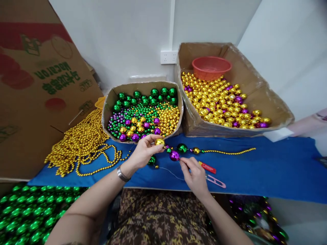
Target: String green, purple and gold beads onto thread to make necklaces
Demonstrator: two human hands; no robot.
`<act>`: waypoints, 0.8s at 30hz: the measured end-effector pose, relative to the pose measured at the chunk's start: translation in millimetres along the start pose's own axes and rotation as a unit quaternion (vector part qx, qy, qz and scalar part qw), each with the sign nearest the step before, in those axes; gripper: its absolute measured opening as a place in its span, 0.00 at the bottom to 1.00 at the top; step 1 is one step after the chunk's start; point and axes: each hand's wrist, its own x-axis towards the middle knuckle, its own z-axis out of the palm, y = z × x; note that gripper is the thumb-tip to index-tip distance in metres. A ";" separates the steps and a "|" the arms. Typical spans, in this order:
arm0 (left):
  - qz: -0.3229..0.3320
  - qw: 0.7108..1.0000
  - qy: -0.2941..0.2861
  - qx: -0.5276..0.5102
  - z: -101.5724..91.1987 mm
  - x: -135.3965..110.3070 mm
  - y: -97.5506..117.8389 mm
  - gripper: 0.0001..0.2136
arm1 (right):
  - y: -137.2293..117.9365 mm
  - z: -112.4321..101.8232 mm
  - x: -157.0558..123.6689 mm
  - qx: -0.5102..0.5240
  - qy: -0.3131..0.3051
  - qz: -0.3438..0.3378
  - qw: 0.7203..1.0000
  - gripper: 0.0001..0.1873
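Note:
My left hand (145, 152) is closed, pinching a large shiny gold bead (159, 143) between thumb and fingers. My right hand (195, 175) is closed too, its fingertips pinched at the near edge of a large purple bead (174, 156) on the bead string; the exact spot they grip is partly hidden. Just beyond lies a green bead (182, 148), followed by a small gold bead (196, 150) and a gold beaded strand (230, 152) stretching right. Under my left hand rests another green bead (151, 160), with thin thread (170, 172) running toward my right hand.
A carton (104, 119) of green, purple and gold beads stands behind my hands. At right, a bigger carton (190, 127) holds gold and purple beads and a red basin (212, 68). Gold bead chains (81, 143) pile up left. Pink thread snips (216, 181) and a red-yellow object (208, 167) lie on blue cloth (276, 170).

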 end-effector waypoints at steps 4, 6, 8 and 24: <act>0.012 1.000 -0.001 0.005 -0.4 -0.2 -1.6 0.19 | -0.8 -0.4 -0.1 -0.003 -0.004 0.001 1.000 0.09; 0.033 0.999 -0.012 0.024 -2.3 -0.4 -3.7 0.19 | -0.9 -0.5 -0.5 -0.008 -0.002 -0.003 1.000 0.10; 0.045 0.998 -0.021 0.036 -3.9 -0.8 -5.4 0.19 | -0.5 -0.5 -1.2 -0.013 0.000 -0.009 1.000 0.10; 0.075 0.988 -0.042 0.130 -3.8 -3.3 -6.4 0.19 | 9.4 16.1 -4.3 0.282 -0.078 0.167 0.941 0.14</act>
